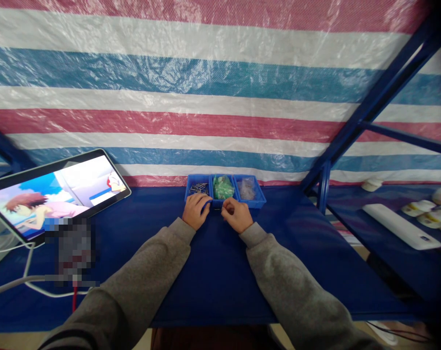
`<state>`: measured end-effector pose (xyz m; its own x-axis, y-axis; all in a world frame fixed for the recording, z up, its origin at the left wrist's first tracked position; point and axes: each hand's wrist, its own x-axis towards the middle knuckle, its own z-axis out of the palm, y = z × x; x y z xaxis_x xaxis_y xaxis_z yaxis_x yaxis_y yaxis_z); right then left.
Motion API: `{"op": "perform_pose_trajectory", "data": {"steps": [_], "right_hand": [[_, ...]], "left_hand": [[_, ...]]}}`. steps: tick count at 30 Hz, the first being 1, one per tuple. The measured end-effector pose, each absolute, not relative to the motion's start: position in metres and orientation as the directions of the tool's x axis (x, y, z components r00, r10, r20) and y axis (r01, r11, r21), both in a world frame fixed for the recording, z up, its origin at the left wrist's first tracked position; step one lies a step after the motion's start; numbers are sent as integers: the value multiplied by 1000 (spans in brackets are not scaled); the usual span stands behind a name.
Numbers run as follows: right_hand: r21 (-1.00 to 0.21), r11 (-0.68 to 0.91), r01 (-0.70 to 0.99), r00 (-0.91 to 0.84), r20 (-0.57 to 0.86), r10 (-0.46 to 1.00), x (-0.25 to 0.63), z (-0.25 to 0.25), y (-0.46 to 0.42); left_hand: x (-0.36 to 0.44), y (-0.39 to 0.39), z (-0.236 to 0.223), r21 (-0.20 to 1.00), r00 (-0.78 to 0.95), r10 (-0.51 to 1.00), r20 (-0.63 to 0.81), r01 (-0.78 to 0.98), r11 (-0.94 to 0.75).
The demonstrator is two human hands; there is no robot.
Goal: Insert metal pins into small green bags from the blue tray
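Crinkled, glossy woven-plastic sheeting [191,73] in red, white and blue stripes rises behind your smooth navy counter [213,282]. Angled blue bars [351,126] brace the right side. Your soft grey fabric sleeves [296,272] reach across the counter, a flat, round-cornered tablet [96,187] propped at your left. Ahead, near the sheeting, sit three blue plastic bins [256,204] side by side. Your left hand [196,211] curves, palm down, at the front of the left bin; your right hand [238,215] pinches thumb to fingertips before the middle one. A crumpled green plastic pack [223,187] fills the middle bin, a wrinkled clear pack [247,189] the right, slim shiny metal pieces [199,188] the left. Your left hand covers part of that bin's front. Whether either hand grasps anything, you cannot tell. Pixelation masks an object [74,248] below the tablet, whose left edge is cropped.
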<state>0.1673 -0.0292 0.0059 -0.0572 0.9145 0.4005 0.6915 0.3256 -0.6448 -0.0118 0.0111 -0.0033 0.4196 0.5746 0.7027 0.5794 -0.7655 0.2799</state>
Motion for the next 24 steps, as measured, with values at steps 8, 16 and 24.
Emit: {"op": "perform_pose_trajectory", "data": {"steps": [8,16,24], "right_hand": [[-953,251,168,15,257,966,166,2,-26],[-973,224,-62,18,223,975,166,2,-21],[-969,214,-126,80,205,975,166,5,-22]], "left_hand": [[-14,7,1,273,406,523,750,530,-803],[-14,7,1,237,476,494,727,502,-832],[-13,10,-1,206,492,459,740,485,-850]]}}
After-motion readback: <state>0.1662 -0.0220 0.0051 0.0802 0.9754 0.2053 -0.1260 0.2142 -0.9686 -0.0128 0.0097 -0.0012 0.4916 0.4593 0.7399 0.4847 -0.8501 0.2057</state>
